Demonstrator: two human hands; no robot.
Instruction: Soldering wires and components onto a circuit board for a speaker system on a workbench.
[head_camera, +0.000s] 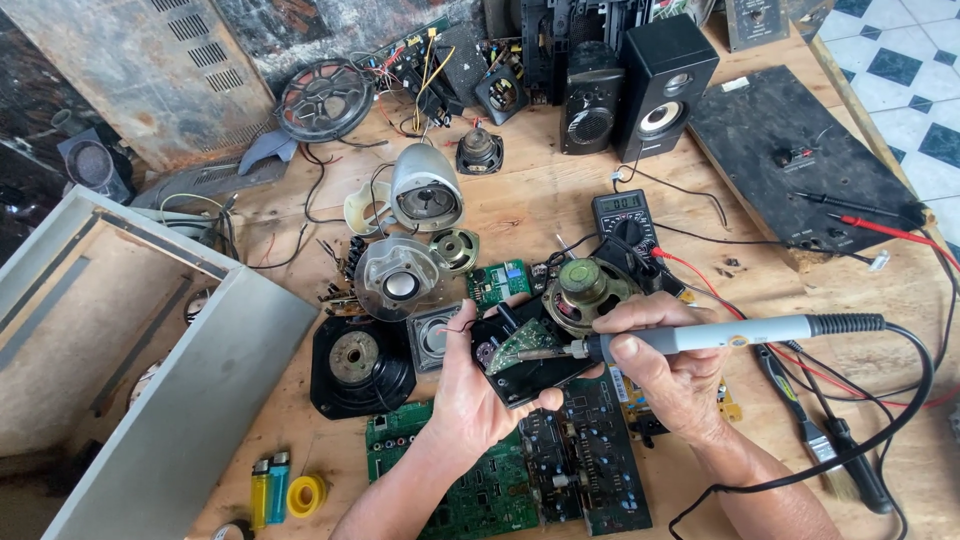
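Two bare hands meet over the middle of a cluttered wooden workbench (520, 215). Both forearms come up from the bottom edge of the view and angle toward each other.

Of the two, the left hand (475, 385) is turned palm inward, its fingers and thumb closed around a small black housing (525, 365), tilted up off the bench, with a little green circuit board (520, 342) set in it. Facing it, the right hand (665, 365) is curled tight round the grey barrel of a soldering iron (700, 335), held like a pen and lying nearly level; its metal tip touches the little board. From the iron's black rear grip, a thick black cord (900, 410) loops away toward the right and back down.

Around them, going by size: a pale open cabinet (150, 380) fills the left side, and a dark panel (790, 150) lies far right. Two black speaker boxes (640, 90) stand at the back. Large green circuit boards (510, 480) lie directly under the hands. A black speaker driver (360, 365) sits just left of the left wrist, a clear-framed one (398, 280) above it, another bare driver (585, 293) just behind the housing. A multimeter (622, 222) lies beyond that. A paintbrush (815, 425) rests right of the right wrist. Two lighters (269, 488) and a yellow tape roll (306, 494) sit near the bottom left.
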